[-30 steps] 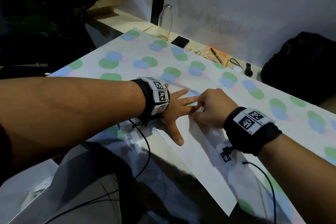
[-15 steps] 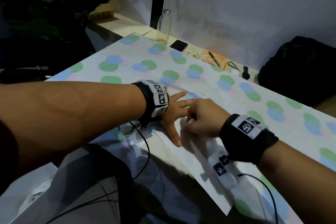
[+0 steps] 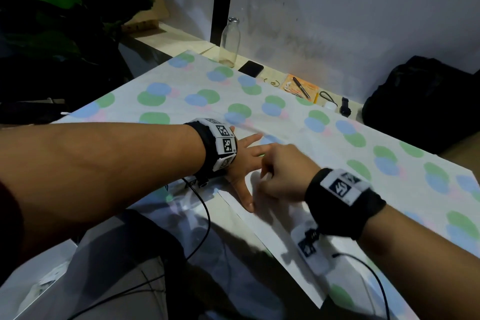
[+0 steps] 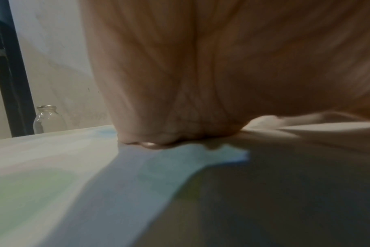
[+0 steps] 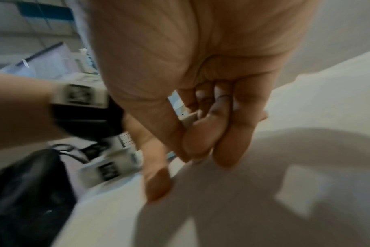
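Pressing my left hand (image 3: pixel 244 161) flat, fingers spread, on the dotted wrapping paper (image 3: pixel 298 122) covering the worktop (image 3: pixel 181 41), I rest my right hand (image 3: pixel 283 171), fingers curled and pinching nothing, on its folded white flap (image 3: pixel 272 226), which runs rightward under that wrist.

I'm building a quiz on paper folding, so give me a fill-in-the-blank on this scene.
1. The left hand lies ____ on the patterned paper, fingers spread.
2. The right hand beside it has its fingers ____.
3. The glass bottle beyond the paper's far edge stands ____.
4. The pen lies on an ____ packet.
Missing words: flat; curled; upright; orange.
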`<move>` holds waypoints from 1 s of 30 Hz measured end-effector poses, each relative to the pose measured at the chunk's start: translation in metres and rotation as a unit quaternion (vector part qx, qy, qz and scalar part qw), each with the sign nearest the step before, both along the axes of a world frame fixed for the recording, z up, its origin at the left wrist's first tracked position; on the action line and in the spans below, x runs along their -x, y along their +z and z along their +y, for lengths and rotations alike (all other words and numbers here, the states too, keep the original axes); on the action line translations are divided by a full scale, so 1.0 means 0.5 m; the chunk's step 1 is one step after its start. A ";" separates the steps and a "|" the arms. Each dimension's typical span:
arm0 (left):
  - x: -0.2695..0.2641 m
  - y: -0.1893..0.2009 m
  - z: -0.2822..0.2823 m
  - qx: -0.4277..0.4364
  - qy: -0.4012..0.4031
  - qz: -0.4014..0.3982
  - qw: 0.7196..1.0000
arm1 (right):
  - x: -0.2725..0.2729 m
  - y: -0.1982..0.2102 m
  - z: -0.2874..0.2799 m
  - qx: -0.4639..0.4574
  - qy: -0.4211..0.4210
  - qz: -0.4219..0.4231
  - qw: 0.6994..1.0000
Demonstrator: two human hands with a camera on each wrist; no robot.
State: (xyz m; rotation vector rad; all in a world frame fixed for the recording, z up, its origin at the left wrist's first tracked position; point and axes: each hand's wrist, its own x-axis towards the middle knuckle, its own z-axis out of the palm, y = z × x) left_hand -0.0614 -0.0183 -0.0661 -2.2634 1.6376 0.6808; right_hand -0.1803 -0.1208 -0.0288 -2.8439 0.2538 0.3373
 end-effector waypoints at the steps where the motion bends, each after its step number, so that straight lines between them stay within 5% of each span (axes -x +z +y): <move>1: 0.001 0.000 0.001 0.004 -0.001 0.001 1.000 | 0.012 -0.003 0.009 -0.007 0.012 0.009 1.000; 5: -0.001 -0.004 -0.001 -0.004 0.002 -0.007 1.000 | -0.026 0.005 -0.048 0.023 -0.103 -0.051 0.993; 10: 0.005 0.001 0.000 -0.006 0.000 -0.020 1.000 | 0.009 -0.003 0.018 -0.003 0.002 0.016 1.000; 15: -0.002 -0.008 0.001 0.000 0.004 -0.008 1.000 | -0.030 0.010 -0.059 0.017 -0.121 -0.028 0.992; 20: -0.004 -0.005 0.005 0.009 0.003 0.007 1.000 | -0.004 0.043 -0.104 -0.082 -0.171 -0.086 0.978; 23: -0.006 -0.006 0.005 0.012 0.007 0.019 1.000 | 0.033 0.035 -0.128 0.058 -0.157 -0.061 0.984; 26: -0.011 0.008 0.004 0.001 0.008 0.041 0.999 | 0.067 -0.006 -0.106 0.047 -0.139 0.002 0.989; 30: -0.003 0.012 0.013 0.019 0.018 0.038 0.999 | 0.081 -0.022 -0.089 0.015 -0.108 -0.019 0.994</move>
